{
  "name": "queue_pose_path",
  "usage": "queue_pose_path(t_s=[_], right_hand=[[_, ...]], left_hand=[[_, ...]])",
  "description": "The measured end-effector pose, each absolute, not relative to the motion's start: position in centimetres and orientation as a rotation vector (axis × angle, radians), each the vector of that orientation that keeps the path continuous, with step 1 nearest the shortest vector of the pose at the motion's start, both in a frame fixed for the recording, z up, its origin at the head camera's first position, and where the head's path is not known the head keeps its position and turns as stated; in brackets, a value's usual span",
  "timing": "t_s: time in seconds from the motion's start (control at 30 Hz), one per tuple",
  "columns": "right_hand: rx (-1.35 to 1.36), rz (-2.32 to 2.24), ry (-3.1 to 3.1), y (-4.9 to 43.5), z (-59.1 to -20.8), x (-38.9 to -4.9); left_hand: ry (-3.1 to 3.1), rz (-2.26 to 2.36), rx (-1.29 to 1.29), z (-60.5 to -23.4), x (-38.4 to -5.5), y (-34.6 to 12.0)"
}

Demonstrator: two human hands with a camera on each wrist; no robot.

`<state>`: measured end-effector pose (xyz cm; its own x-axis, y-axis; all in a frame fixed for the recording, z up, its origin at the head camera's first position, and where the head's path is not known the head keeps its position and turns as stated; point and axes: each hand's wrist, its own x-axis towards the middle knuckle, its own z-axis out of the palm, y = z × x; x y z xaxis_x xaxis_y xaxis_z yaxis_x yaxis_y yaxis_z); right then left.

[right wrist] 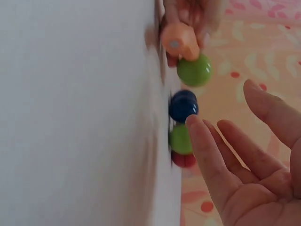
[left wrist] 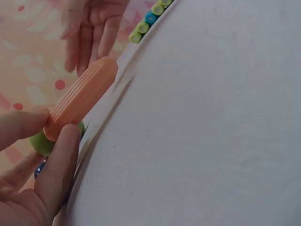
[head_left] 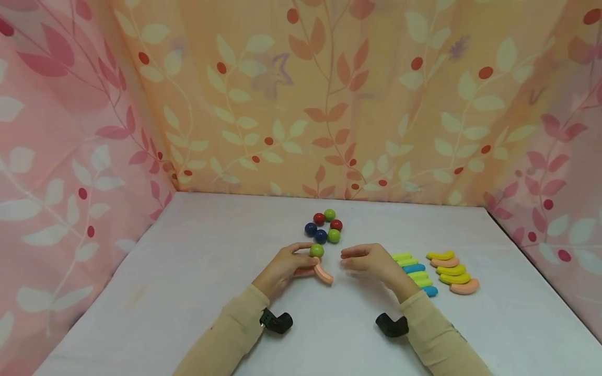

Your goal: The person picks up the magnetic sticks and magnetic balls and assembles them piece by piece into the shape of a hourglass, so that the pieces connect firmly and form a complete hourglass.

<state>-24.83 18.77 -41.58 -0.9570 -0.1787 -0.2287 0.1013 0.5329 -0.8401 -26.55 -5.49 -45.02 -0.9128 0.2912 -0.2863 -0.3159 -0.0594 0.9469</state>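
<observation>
The left hand [head_left: 288, 263] pinches a peach curved rod [head_left: 324, 274], a green ball [head_left: 317, 250] at its end. Right of that grip, the right hand [head_left: 369, 259] hovers, fingers loosely extended.

Curved piece [head_left: 323, 273], centre: peach (lengthwise ridges) | single ball [head_left: 317, 250]: green | ball cluster [head_left: 336, 225], above: red, green, dark blue | short sticks [head_left: 415, 268], right: lime, blue | curved row [head_left: 451, 270], farther right: yellow, peach | backdrop [head_left: 329, 104]: leaf-and-berry print, yellow-orange

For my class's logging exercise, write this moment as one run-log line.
left hand: pinching orange curved piece, green ball at its end | right hand: holding nothing | beyond: ball cluster | right side: straight sticks, banana-shaped pieces
</observation>
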Motion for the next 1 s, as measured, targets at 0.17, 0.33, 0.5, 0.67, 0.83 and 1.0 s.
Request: queue_pose_path(t_s=[0.17,0.33,0.5,0.67,0.83,1.0], right_hand=[[-0.037,-1.404,2.478,21.5,-40.1,-24.7],[-0.032,-1.435,2.464,24.3,-39.4,-24.4],[0.018,-1.419,2.485,26.3,-39.1,-24.5],[0.033,-1.388,2.494,27.9,-38.7,-24.4],[0.138,-1.279,2.498,29.5,-38.2,-23.8],[0.114,-1.282,2.541,31.2,-38.2,-23.5]], left_hand=[[1.791,2.039,-0.015,-45.0,-26.7,-5.6],[1.791,2.024,-0.011,-45.1,-26.6,-5.6],[1.792,2.02,-0.004,-45.0,-26.5,-5.6],[1.807,2.002,-0.012,-45.1,-26.4,-5.8],[1.816,1.989,-0.013,-45.5,-26.4,-5.9],[1.832,1.976,-0.04,-45.4,-26.5,-6.1]])
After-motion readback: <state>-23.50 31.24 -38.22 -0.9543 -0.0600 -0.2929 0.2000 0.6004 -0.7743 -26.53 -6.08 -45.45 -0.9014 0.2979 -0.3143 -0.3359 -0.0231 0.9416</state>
